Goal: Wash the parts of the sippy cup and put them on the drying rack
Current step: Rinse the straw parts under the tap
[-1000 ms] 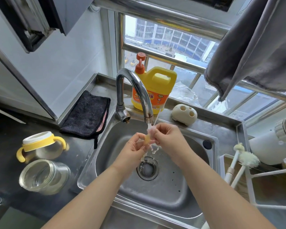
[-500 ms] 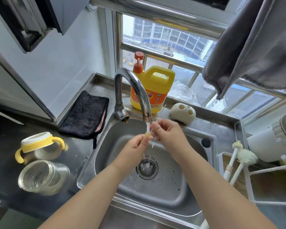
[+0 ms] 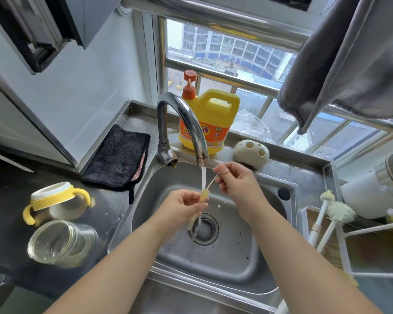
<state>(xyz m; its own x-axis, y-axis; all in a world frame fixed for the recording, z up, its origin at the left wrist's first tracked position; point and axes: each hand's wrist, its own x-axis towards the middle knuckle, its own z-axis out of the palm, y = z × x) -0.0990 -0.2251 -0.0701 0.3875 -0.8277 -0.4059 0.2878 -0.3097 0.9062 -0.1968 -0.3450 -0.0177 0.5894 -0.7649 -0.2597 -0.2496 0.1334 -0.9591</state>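
Yellowish straw [image 3: 203,196] under water, thin brush [image 3: 211,180] poking in.

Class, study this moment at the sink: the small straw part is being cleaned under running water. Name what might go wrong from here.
1. The left hand pinches the wet yellowish straw right above the open drain; a slip could drop it there.
2. The right hand holds only the end of the thin straw brush; it may bend or slip out.
3. Water from the faucet may splash the counter.
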